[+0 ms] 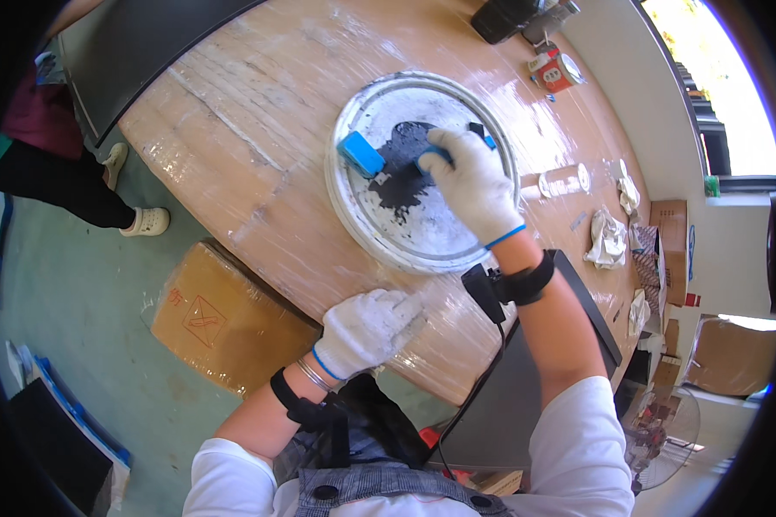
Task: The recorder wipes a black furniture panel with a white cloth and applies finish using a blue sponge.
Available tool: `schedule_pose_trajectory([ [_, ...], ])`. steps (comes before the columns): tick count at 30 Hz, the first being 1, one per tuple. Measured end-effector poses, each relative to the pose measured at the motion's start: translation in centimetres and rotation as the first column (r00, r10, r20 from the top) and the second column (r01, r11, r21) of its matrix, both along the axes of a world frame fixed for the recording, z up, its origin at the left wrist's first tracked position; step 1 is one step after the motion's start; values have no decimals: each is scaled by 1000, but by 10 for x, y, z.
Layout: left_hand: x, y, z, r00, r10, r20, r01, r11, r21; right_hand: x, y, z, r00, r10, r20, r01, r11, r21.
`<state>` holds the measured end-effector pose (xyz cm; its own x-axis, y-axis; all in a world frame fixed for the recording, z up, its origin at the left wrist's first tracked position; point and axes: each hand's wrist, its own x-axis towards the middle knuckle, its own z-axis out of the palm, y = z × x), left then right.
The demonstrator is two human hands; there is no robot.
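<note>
My right hand [472,183], in a white glove with a blue cuff edge, reaches over a round white lid-like tray [350,217]. Its fingers pinch a small blue block [434,157], mostly hidden by the glove, against a black smeared patch [398,183] on the tray. Another blue block [361,154] lies at the tray's left side. A black-and-blue piece [483,133] shows partly beyond my right hand. My left hand [371,330], gloved too, rests open at the table's near edge, fingers stretched out and holding nothing.
A plastic-wrapped wooden table [259,112] bears a red-and-white can [558,71], dark containers [502,19], a clear roll [565,180] and crumpled white cloths [608,239]. A cardboard box [224,314] stands below the left edge. Another person [52,164] stands at the far left.
</note>
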<state>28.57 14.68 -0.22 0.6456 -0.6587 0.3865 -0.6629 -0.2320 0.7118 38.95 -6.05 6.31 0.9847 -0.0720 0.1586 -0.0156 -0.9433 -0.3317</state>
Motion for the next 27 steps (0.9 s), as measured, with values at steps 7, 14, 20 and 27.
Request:
schedule_pose_trajectory([
  [7, -7, -5, -3, 989, 122, 82, -113, 988, -103, -105, -57, 59, 948, 121, -294, 314, -203, 928],
  [14, -29, -14, -6, 964, 266, 6, -265, 962, -68, -266, -137, 99, 963, 75, -260, 261, -504, 823],
  [20, -89, -43, -22, 889, 399, -226, -422, 904, -65, -407, -202, 118, 967, -54, -251, 189, -512, 838],
  [27, -136, -98, 7, 959, 283, 16, -283, 959, 20, -461, -236, 131, 944, -124, -307, 221, -452, 864],
])
